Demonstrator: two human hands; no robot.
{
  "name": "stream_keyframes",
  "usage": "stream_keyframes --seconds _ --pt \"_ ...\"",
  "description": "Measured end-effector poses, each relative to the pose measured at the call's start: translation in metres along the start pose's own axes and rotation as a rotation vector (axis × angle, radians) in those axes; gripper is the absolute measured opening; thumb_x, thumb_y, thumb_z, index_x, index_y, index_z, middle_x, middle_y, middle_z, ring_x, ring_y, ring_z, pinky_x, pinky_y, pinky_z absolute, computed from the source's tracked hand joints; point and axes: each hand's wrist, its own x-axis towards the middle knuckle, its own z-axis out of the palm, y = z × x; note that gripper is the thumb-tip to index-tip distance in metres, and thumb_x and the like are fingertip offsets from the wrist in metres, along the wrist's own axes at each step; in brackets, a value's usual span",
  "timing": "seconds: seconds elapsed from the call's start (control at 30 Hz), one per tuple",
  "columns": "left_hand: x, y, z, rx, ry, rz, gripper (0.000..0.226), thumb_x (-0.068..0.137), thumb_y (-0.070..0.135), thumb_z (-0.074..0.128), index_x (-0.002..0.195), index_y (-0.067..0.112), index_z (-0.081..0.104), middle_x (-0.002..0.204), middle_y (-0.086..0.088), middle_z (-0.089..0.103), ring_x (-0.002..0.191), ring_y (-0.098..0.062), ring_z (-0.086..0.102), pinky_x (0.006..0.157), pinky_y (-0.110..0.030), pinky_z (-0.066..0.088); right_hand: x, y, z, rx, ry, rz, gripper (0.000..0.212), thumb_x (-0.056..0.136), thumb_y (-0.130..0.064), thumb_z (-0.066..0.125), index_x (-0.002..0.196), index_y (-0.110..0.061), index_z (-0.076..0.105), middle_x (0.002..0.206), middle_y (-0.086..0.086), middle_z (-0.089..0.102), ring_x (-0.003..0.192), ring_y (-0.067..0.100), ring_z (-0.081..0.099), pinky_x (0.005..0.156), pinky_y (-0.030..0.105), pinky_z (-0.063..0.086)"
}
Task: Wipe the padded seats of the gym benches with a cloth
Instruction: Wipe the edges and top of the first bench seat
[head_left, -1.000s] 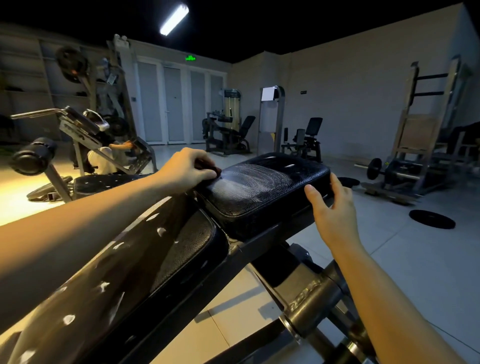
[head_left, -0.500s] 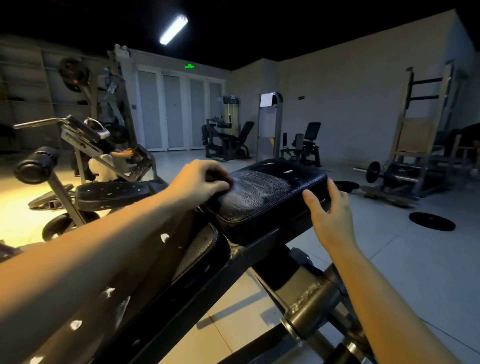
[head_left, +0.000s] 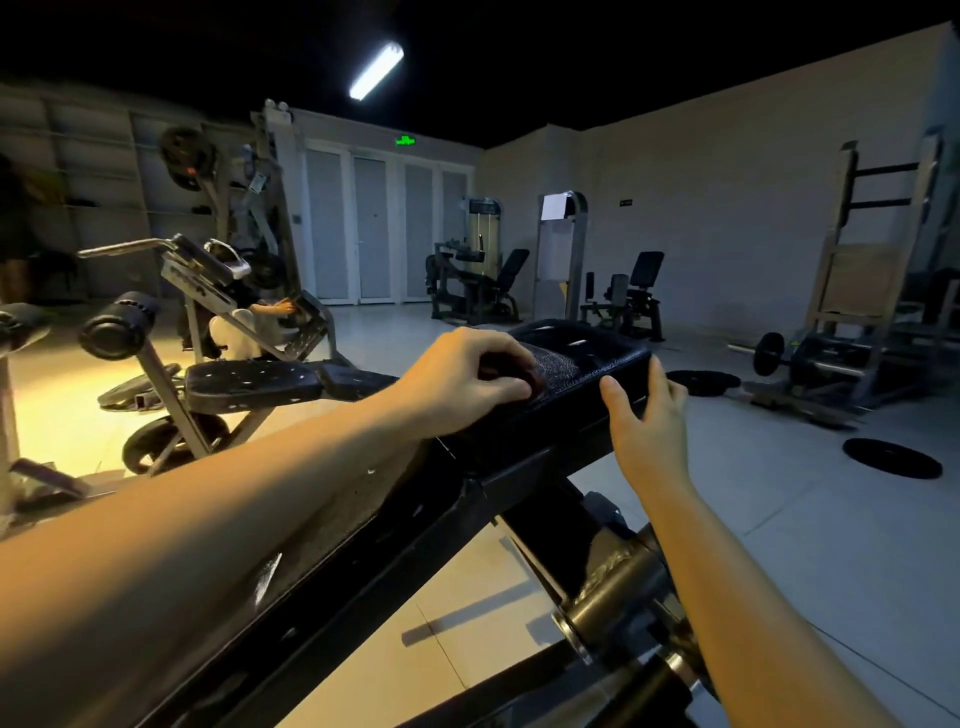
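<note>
Closest in, at five o'clock, a steel sleeve (head_left: 618, 603) on the frame of the black bench (head_left: 415, 545) sits between the two bare forearms. The left forearm lies along the bench's long back pad (head_left: 332, 519), running from eight o'clock up toward the centre. There the left hand (head_left: 462, 382) rests knuckles-up on the near left corner of the seat pad (head_left: 587, 371). Its fingers are curled down around a dark cloth (head_left: 511, 370), which shows only as a small bunched patch under the fingertips, pressed onto the pad's textured top. At three o'clock of that hand, the right hand (head_left: 649, 421) braces the seat pad's right edge, thumb spread wide from fairly straight fingers laid against it. Beyond, at nine o'clock, stands a second bench (head_left: 249, 384) with a perforated pad. A weight plate (head_left: 891, 457) lies on the floor at three o'clock, with a barbell (head_left: 769, 353) and a wooden rack (head_left: 872, 270) behind it. Farthest off, around twelve o'clock, are seated machines (head_left: 483, 291), pale doors (head_left: 374, 228), a green exit sign (head_left: 405, 140) and a lit tube light (head_left: 376, 70).
</note>
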Motion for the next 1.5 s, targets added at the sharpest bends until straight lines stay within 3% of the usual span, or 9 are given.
stream_keyframes --seconds 0.1,0.27,0.53,0.63,0.77,1.0,1.2,1.37,1.5 --pt "-0.003 -0.01 -0.003 0.054 0.042 -0.016 0.019 0.09 0.019 0.077 0.109 0.021 0.075 0.103 0.01 0.073 0.097 -0.002 0.067 0.091 -0.018 0.051 0.001 0.001 0.001 -0.008 0.008 0.006 0.076 0.1 -0.054 0.052 0.162 -0.025 0.018 0.161 0.006 0.021 0.143 0.027 0.036 0.114 0.047 0.039" --pt "0.001 -0.076 -0.034 0.246 0.188 -0.337 0.016 0.088 0.02 0.078 0.103 0.018 0.075 0.101 0.0 0.074 0.102 -0.022 0.069 0.094 -0.037 0.053 0.005 0.002 0.008 -0.016 0.034 -0.001 0.074 0.102 -0.048 0.051 0.162 -0.021 0.018 0.161 0.01 0.021 0.143 0.029 0.035 0.115 0.049 0.037" --pt "0.006 -0.023 -0.004 0.021 -0.024 0.046 0.025 0.091 0.024 0.077 0.116 0.021 0.073 0.109 0.01 0.072 0.102 -0.001 0.065 0.091 -0.016 0.05 0.007 0.006 0.005 0.01 0.03 -0.007 0.069 0.099 -0.053 0.052 0.158 -0.027 0.029 0.154 0.005 0.03 0.137 0.027 0.043 0.112 0.046 0.041" --pt "0.028 -0.061 -0.015 0.095 0.043 -0.077 0.02 0.09 0.022 0.077 0.11 0.02 0.074 0.106 0.006 0.074 0.102 -0.01 0.068 0.096 -0.029 0.052 0.007 0.008 0.004 0.021 0.031 -0.012 0.067 0.101 -0.045 0.054 0.159 -0.027 0.028 0.155 0.004 0.03 0.14 0.022 0.04 0.106 0.032 0.035" --pt "0.056 -0.084 -0.022 0.214 0.095 -0.222 0.014 0.088 0.024 0.077 0.102 0.02 0.075 0.104 0.0 0.075 0.105 -0.021 0.068 0.092 -0.034 0.052 0.007 0.006 0.005 0.021 0.044 -0.017 0.064 0.101 -0.044 0.055 0.158 -0.027 0.031 0.154 0.004 0.031 0.139 0.023 0.041 0.107 0.033 0.035" --pt "0.04 -0.019 0.004 -0.014 -0.155 0.151 0.017 0.092 0.026 0.076 0.109 0.024 0.073 0.104 0.012 0.072 0.096 0.001 0.065 0.085 -0.015 0.051 0.003 -0.001 0.0 0.014 0.036 -0.014 0.059 0.101 -0.041 0.056 0.155 -0.029 0.037 0.149 0.004 0.037 0.132 0.017 0.045 0.101 0.028 0.037" --pt "0.079 -0.09 -0.019 0.272 0.011 -0.161 0.016 0.089 0.028 0.076 0.104 0.02 0.077 0.105 0.0 0.075 0.104 -0.022 0.067 0.094 -0.04 0.054 -0.002 -0.005 0.0 0.024 0.051 -0.023 0.063 0.102 -0.038 0.056 0.158 -0.027 0.03 0.141 -0.008 0.034 0.121 0.0 0.035 0.101 0.023 0.031" --pt "0.066 -0.04 0.0 0.071 -0.096 0.078 0.023 0.089 0.028 0.078 0.111 0.021 0.076 0.105 0.008 0.073 0.099 -0.006 0.067 0.087 -0.02 0.051 -0.001 -0.007 -0.002 -0.018 0.042 -0.008 0.062 0.103 -0.037 0.055 0.158 -0.024 0.03 0.135 -0.008 0.035 0.115 0.001 0.037 0.085 0.007 0.031" --pt "0.055 -0.045 0.004 0.067 -0.096 0.176 0.02 0.091 0.026 0.076 0.111 0.021 0.074 0.102 0.012 0.071 0.094 0.003 0.064 0.08 -0.006 0.045 -0.003 -0.006 0.0 -0.032 0.052 -0.021 0.064 0.102 -0.038 0.055 0.159 -0.024 0.028 0.153 0.0 0.036 0.121 -0.001 0.033 0.101 0.021 0.028"
